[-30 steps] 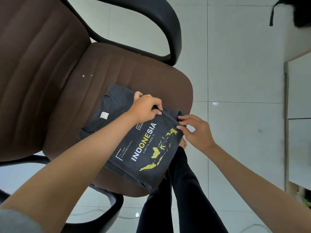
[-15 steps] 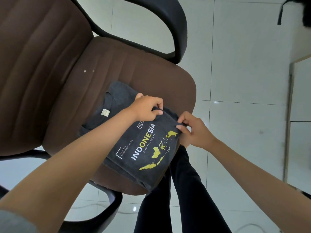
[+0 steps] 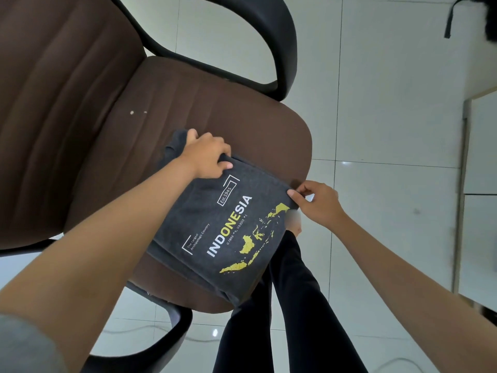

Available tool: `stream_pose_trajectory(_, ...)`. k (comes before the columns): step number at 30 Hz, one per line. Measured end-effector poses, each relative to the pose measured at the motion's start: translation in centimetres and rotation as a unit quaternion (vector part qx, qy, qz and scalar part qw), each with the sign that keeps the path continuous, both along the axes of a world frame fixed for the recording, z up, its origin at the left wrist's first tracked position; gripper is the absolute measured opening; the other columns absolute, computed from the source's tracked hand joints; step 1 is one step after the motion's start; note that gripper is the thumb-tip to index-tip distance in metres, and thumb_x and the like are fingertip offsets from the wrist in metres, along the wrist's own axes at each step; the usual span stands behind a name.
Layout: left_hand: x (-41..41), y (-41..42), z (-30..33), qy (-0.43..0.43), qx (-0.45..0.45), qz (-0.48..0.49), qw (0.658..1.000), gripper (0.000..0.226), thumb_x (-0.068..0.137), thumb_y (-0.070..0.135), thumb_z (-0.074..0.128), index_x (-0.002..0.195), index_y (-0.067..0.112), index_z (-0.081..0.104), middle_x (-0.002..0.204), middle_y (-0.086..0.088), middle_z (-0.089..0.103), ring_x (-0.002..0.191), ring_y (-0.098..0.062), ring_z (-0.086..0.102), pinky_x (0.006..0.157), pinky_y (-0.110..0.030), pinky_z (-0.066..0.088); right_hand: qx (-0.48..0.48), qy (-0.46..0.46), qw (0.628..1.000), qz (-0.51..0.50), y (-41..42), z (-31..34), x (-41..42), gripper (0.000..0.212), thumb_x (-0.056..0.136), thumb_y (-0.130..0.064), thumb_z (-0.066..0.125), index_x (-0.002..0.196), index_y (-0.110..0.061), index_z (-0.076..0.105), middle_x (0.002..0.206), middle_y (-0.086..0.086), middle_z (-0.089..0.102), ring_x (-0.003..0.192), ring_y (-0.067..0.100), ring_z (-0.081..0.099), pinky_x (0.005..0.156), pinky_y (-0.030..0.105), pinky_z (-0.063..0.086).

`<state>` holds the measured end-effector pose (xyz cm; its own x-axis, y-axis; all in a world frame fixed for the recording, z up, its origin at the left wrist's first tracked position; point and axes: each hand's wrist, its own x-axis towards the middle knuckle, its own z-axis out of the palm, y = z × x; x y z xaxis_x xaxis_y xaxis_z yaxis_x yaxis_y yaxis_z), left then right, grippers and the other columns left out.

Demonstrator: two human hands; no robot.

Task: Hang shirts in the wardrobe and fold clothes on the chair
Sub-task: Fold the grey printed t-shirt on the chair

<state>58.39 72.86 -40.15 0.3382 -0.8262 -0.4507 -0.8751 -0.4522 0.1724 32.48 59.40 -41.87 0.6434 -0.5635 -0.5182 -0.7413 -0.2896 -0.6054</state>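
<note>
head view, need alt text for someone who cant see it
Two hands fold a dark grey t-shirt printed with INDONESIA and a yellow map on a brown office chair. The left hand grips the folded edge at the far corner and the right hand pinches the other corner, above a white tiled floor.

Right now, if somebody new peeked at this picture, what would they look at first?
Probably the dark grey T-shirt with its yellow map and the word INDONESIA, lying folded on the front of the brown chair seat. Then the two hands on its far edge: the left hand grips one corner and the right hand pinches the other.
</note>
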Motion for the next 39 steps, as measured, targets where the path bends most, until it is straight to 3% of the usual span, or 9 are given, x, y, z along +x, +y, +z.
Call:
stream_pose_trajectory(3,1.4,0.7,-0.4,-0.048,0.058,-0.004,0.997,0.023,0.09,0.045,0.051,0.102,0.028,0.061,0.107,0.007,0.06,0.112,-0.021,0.044,0.094,-0.046,0.022,-0.029,0.02,0.999,0.011,0.0,-0.1,0.0,0.026,0.09,-0.043,0.06,0.072,-0.025,0.058,0.076,-0.01,0.064,0.08,0.011,0.056,0.082,0.031,0.02)
stream_pose_trajectory(8,2.2,0.8,-1.0,-0.061,0.077,0.052,0.994,0.026,0.093,0.045,0.047,0.107,0.026,0.06,0.108,0.004,0.061,0.115,-0.023,0.041,0.096,-0.048,0.021,-0.072,-0.005,0.997,0.036,0.1,-0.7,0.2,0.022,0.09,-0.043,0.059,0.076,-0.026,0.058,0.077,-0.009,0.062,0.083,0.016,0.058,0.08,0.03,0.02)
stream_pose_trajectory(12,1.4,1.8,-1.5,-0.048,-0.034,0.125,0.99,0.028,0.087,0.041,0.057,0.109,0.024,0.057,0.113,-0.001,0.055,0.117,-0.026,0.041,0.099,-0.049,0.018,-0.18,-0.149,0.97,0.07,1.3,-0.5,-0.1,0.033,0.086,-0.048,0.053,0.105,-0.024,0.066,0.106,-0.003,0.063,0.1,0.018,0.056,0.086,0.035,0.033)
stream_pose_trajectory(14,0.7,2.5,-1.8,-0.064,-0.102,0.183,0.976,0.039,0.084,0.039,0.062,0.117,0.021,0.054,0.122,-0.005,0.048,0.12,-0.028,0.038,0.104,-0.052,0.015,-0.21,-0.179,0.952,0.135,2.0,-0.5,0.3,0.039,0.089,-0.043,0.054,0.123,-0.025,0.06,0.129,0.0,0.058,0.118,0.017,0.05,0.1,0.043,0.031)
stream_pose_trajectory(20,-2.8,3.9,-2.6,-0.099,-0.193,0.277,0.936,0.043,0.088,0.031,0.051,0.127,0.01,0.051,0.137,-0.01,0.046,0.126,-0.031,0.04,0.107,-0.053,0.018,-0.265,-0.113,0.912,0.291,4.0,-0.8,2.4,0.052,0.098,-0.042,0.037,0.146,-0.022,0.037,0.154,0.001,0.033,0.143,0.021,0.029,0.107,0.064,0.015)
stream_pose_trajectory(24,-3.5,4.6,-4.0,-0.054,-0.104,0.266,0.957,0.061,0.095,0.039,0.038,0.146,0.007,0.026,0.157,-0.01,0.016,0.145,-0.025,0.011,0.114,-0.055,0.003,-0.266,-0.064,0.897,0.347,5.3,-1.2,3.9,0.057,0.098,-0.042,0.031,0.15,-0.018,0.027,0.157,0.003,0.026,0.145,0.02,0.025,0.109,0.06,0.023)
stream_pose_trajectory(30,-2.3,5.0,-5.1,-0.017,-0.049,0.249,0.967,0.073,0.096,0.053,0.023,0.151,0.012,-0.002,0.159,-0.001,-0.012,0.145,-0.017,-0.013,0.115,-0.05,-0.004,-0.238,-0.004,0.909,0.342,4.8,-2.9,4.3,0.061,0.097,-0.052,0.023,0.152,-0.027,0.016,0.16,0.005,0.018,0.146,0.025,0.021,0.11,0.059,0.02)
stream_pose_trajectory(34,-2.1,4.9,-4.3,0.021,-0.025,0.252,0.967,0.073,0.096,0.053,0.023,0.15,0.014,-0.005,0.158,0.0,-0.017,0.144,-0.015,-0.017,0.114,-0.05,-0.007,-0.228,0.012,0.908,0.35,4.9,-2.6,4.6,0.062,0.096,-0.054,0.019,0.152,-0.027,0.015,0.16,0.005,0.015,0.147,0.026,0.018,0.111,0.059,0.011)
stream_pose_trajectory(39,-2.8,7.3,-1.8,0.036,-0.071,0.291,0.953,0.063,0.098,0.043,0.033,0.15,0.012,0.015,0.16,-0.002,0.0,0.147,-0.017,-0.004,0.117,-0.047,0.001,-0.237,0.021,0.892,0.385,5.4,-0.7,5.6,0.067,0.095,-0.054,0.013,0.153,-0.021,0.011,0.161,0.003,0.005,0.148,0.02,0.004,0.107,0.057,-0.006)
